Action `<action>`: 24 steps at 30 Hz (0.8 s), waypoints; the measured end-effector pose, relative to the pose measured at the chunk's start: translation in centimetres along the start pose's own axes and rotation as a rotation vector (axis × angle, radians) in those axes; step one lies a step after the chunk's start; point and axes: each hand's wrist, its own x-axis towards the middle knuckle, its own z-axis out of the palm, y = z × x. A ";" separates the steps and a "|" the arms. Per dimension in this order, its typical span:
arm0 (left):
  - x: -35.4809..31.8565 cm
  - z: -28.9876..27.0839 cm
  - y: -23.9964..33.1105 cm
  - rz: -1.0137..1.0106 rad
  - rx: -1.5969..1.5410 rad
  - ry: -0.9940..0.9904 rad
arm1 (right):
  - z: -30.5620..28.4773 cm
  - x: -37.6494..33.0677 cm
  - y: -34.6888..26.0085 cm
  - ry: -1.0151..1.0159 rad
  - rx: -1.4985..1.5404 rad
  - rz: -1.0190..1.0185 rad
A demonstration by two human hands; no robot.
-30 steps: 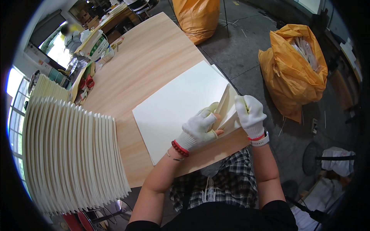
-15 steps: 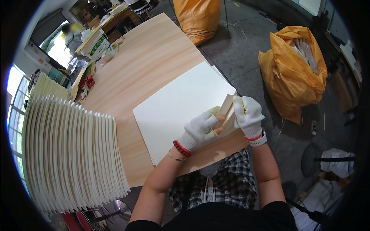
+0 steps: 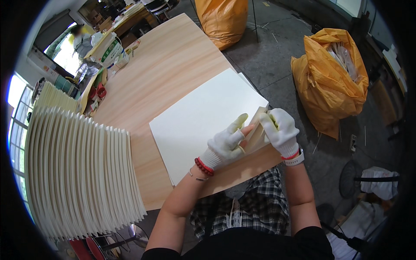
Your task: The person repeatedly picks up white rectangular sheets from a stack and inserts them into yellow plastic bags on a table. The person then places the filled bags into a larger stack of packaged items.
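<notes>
At wood-grain table (image 3: 169, 65) | left gloved hand (image 3: 226, 141): bare fingertips at cream flap (image 3: 255, 138) | right gloved hand (image 3: 281, 130): curled | both grips unclear

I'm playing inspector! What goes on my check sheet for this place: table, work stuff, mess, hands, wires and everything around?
Surface: wood-look table with white sheets lying near the person.
Job's things: pale folded piece by the sheets' right corner; long row of pale pieces at left.
Clutter: thin pale strip on the floor; red items at far left.
Hands: gloved left hand and right hand both at the folded piece; some left fingers have bare tips.
Cables: none clearly made out.
Surroundings: open orange bag at right, another orange bag beyond the table.
</notes>
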 end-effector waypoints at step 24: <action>0.2 0.3 0.3 -0.028 -0.006 -0.006 | 0.2 -0.4 0.1 0.028 0.036 0.050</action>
